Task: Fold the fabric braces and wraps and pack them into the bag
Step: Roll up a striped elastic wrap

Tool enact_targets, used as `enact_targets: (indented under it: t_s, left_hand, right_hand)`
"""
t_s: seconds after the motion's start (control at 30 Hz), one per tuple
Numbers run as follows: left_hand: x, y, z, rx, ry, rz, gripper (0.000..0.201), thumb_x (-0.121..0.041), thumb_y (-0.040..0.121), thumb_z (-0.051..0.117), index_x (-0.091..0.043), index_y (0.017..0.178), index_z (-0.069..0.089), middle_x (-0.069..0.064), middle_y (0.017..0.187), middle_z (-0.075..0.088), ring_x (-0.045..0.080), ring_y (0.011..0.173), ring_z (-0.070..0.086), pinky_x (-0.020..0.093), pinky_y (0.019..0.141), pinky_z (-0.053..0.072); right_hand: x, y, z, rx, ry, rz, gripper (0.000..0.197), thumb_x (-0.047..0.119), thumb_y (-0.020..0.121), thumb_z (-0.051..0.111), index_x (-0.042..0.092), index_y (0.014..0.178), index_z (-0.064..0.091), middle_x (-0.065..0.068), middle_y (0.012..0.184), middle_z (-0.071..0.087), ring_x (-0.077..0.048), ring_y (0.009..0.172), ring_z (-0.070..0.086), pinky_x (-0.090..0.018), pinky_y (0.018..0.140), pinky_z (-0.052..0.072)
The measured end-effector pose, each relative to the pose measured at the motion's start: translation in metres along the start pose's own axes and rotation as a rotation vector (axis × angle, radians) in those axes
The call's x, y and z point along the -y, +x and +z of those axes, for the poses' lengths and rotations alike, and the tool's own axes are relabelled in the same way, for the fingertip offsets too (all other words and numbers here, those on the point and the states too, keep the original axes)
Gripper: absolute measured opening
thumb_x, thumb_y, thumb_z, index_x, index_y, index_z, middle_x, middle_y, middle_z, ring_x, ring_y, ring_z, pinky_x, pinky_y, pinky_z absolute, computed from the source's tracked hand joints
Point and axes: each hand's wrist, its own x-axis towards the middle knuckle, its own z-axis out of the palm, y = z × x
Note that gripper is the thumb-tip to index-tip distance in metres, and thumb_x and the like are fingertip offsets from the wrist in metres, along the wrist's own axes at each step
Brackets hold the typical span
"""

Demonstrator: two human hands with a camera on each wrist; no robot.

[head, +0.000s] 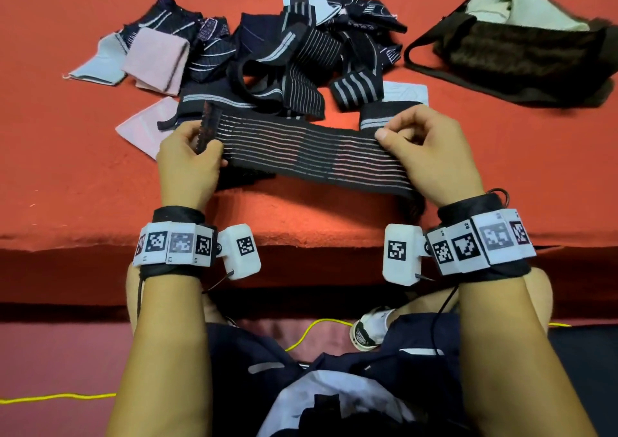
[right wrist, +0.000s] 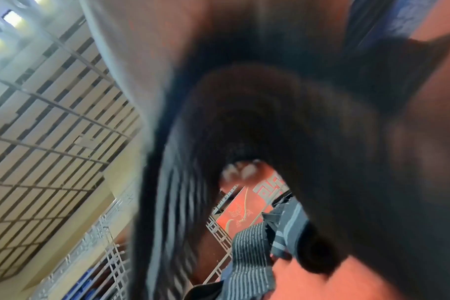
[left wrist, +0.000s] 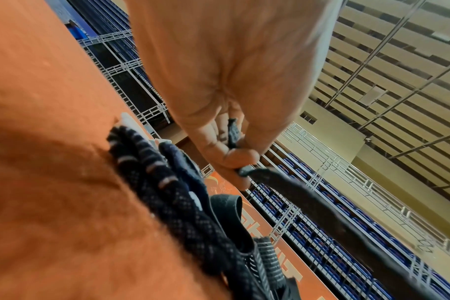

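Striped wrap (head: 301, 150) was held stretched between both hands, just above the orange cloth (head: 67, 169), in front of the pile of braces (head: 284, 45). Left hand (head: 189, 165) was curled shut on the wrap's left end, thumb pinching beside the rough fastening strip (head: 209, 125); the left wrist view showed the edge nipped between thumb and fingers (left wrist: 240, 156). Right hand (head: 431, 152) was closed on the right end, thumb on top. The right wrist view was blurred and mostly blocked by dark fabric.

Bag (head: 521, 52) lay open at far right, well apart from the wrap, pale lining showing.

Judgement: wrap is light, soft and elastic; it will sag and spring back if released. Best held at the two short ends, as here. The fastening strip could snag on neighbouring fabric.
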Motion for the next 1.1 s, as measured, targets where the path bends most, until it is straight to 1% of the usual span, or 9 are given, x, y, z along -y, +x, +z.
enact_targets:
  t_s: [0.1,0.17,0.3,0.47,0.57,0.67,0.83,1.0,1.1]
  left_hand:
    - [0.003,-0.001,-0.002,-0.027,-0.017,-0.03,0.018,-0.006,0.082,0.055,-0.017,0.091,0.066,-0.007,0.073,0.067,0.003,0.053,0.06,0.023,0.057,0.049]
    - [0.004,-0.002,-0.006,-0.045,-0.027,-0.045,0.019,-0.007,0.081,0.057,-0.025,0.081,0.063,-0.007,0.071,0.067,0.006,0.054,0.061,0.024,0.058,0.051]
    - [0.004,0.0,-0.016,-0.093,-0.014,-0.03,0.015,-0.012,0.08,0.061,-0.027,0.077,0.059,-0.006,0.071,0.065,0.005,0.05,0.06,0.025,0.055,0.049]
    - [0.005,0.005,-0.032,-0.189,0.003,-0.026,0.012,-0.017,0.079,0.06,-0.029,0.077,0.058,-0.007,0.071,0.062,0.008,0.052,0.063,0.04,0.065,0.059]
    - [0.005,0.005,-0.041,-0.258,0.012,-0.006,0.009,-0.02,0.078,0.059,-0.029,0.077,0.056,-0.007,0.07,0.061,0.008,0.052,0.063,0.045,0.064,0.058]
    - [0.005,0.007,-0.048,-0.333,-0.008,0.004,0.01,-0.022,0.077,0.059,-0.031,0.077,0.055,-0.007,0.068,0.057,0.005,0.049,0.058,0.047,0.063,0.057]
    - [0.002,0.006,-0.043,-0.316,-0.032,0.003,0.011,-0.021,0.081,0.06,-0.03,0.078,0.055,-0.01,0.069,0.055,0.004,0.052,0.057,0.044,0.064,0.058]
    - [0.004,0.007,-0.037,-0.291,-0.002,-0.007,0.012,-0.026,0.082,0.062,-0.018,0.09,0.06,-0.011,0.076,0.06,0.008,0.055,0.059,0.041,0.062,0.058]
    - [0.002,0.005,-0.031,-0.267,-0.009,0.023,0.007,-0.028,0.083,0.063,-0.023,0.087,0.06,-0.012,0.077,0.061,0.009,0.062,0.057,0.045,0.067,0.058]
  right_hand:
    - [-0.007,0.0,0.009,0.151,-0.086,0.05,0.017,0.02,0.085,0.071,0.028,0.097,0.063,0.004,0.091,0.07,-0.013,0.086,0.065,-0.041,0.091,0.053]
    - [-0.01,-0.002,0.015,0.202,-0.177,0.051,0.024,0.016,0.085,0.072,0.025,0.106,0.064,0.003,0.107,0.071,-0.014,0.102,0.065,-0.039,0.1,0.049]
    - [-0.007,-0.007,0.022,0.253,-0.265,0.076,0.017,0.023,0.083,0.076,0.025,0.097,0.067,0.004,0.102,0.07,-0.018,0.1,0.064,-0.033,0.092,0.048]
    - [-0.014,-0.01,0.033,0.373,-0.449,0.195,0.056,0.041,0.075,0.081,0.026,0.124,0.059,-0.008,0.128,0.057,-0.028,0.123,0.052,-0.04,0.102,0.043]
    - [-0.015,-0.008,0.033,0.381,-0.545,0.247,0.063,0.033,0.073,0.083,0.026,0.13,0.056,-0.009,0.131,0.051,-0.031,0.126,0.048,-0.044,0.106,0.042]
    - [-0.014,-0.007,0.028,0.369,-0.561,0.277,0.048,0.017,0.081,0.075,0.018,0.126,0.058,-0.009,0.123,0.057,-0.027,0.113,0.054,-0.028,0.089,0.041]
    - [-0.014,-0.006,0.029,0.233,-0.447,0.259,0.04,-0.003,0.08,0.051,0.019,0.112,0.062,-0.007,0.105,0.063,-0.024,0.092,0.053,-0.025,0.076,0.035]
    - [-0.017,0.0,0.025,0.015,-0.429,0.229,0.041,-0.006,0.079,0.047,0.018,0.109,0.06,-0.013,0.111,0.059,-0.027,0.094,0.052,-0.028,0.077,0.033]
    - [-0.018,-0.003,0.024,-0.001,-0.457,0.238,0.035,0.001,0.084,0.052,0.017,0.113,0.061,-0.012,0.121,0.052,-0.031,0.108,0.053,-0.036,0.094,0.042]
